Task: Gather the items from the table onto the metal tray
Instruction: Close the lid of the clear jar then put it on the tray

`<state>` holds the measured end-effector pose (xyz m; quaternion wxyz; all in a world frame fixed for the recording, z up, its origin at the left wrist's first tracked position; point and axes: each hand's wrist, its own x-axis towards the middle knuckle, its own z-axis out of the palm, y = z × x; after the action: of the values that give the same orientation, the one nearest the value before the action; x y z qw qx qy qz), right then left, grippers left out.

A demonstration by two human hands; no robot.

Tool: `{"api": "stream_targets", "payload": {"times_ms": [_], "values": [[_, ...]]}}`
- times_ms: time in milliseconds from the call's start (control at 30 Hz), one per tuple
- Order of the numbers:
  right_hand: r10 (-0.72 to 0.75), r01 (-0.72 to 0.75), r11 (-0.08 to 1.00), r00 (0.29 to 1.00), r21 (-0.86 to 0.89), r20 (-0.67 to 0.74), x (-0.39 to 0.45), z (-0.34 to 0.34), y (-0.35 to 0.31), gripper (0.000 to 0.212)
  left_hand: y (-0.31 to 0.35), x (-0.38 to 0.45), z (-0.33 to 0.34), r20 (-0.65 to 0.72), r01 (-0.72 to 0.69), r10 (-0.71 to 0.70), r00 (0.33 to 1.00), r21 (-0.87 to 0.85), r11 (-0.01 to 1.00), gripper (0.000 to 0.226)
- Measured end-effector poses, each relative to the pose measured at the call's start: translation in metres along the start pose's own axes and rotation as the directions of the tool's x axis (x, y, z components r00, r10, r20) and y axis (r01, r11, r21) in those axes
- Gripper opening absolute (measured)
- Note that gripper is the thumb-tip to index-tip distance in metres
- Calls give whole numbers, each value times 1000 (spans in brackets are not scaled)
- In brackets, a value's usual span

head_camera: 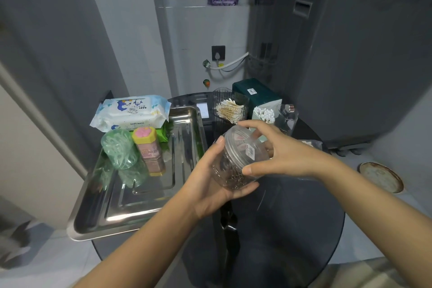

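Note:
Both hands hold a clear plastic jar (240, 159) with a price sticker, tilted above the dark glass table (292, 217), just right of the metal tray (131, 208). My left hand (210, 184) cups it from below. My right hand (280, 149) grips its top and side. On the tray stand a green translucent jar (121, 149) and a pink and yellow bottle (149, 149). A pack of baby wipes (131, 112) lies across the tray's far end, over a green packet (164, 134).
At the table's far side stand a clear box of wooden cotton swabs (230, 109), a box of white cotton swabs (264, 114), a dark green tissue pack (256, 93) and a clear glass container (286, 117). A grey appliance (362, 65) rises on the right. A floor drain (381, 176) lies beyond.

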<state>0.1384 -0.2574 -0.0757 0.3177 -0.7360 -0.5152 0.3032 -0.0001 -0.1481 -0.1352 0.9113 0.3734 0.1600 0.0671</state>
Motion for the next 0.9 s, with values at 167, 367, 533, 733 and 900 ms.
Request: {"api": "stream_targets", "payload": {"times_ms": [167,367,533,733,900], "values": [[0,0,999,1000,42,8,4,1,5,85,-1,0,1,31,-22,21,999,6,1000,62],[10,-11,1000,999,-24,-35,7,3,8,98,1,-2,2,-23,-29,30,999,45,999,45],[32,-36,987,999,-154,-23,3,-1,1,96,0,-1,0,-61,7,-2,998,83,997,58],[-32,34,996,999,-87,25,1,-2,2,95,0,-1,0,-91,15,-5,996,108,994,54],[-58,49,987,997,-153,-57,1,4,-4,75,-1,-3,1,-92,15,-1,996,150,989,46]]}}
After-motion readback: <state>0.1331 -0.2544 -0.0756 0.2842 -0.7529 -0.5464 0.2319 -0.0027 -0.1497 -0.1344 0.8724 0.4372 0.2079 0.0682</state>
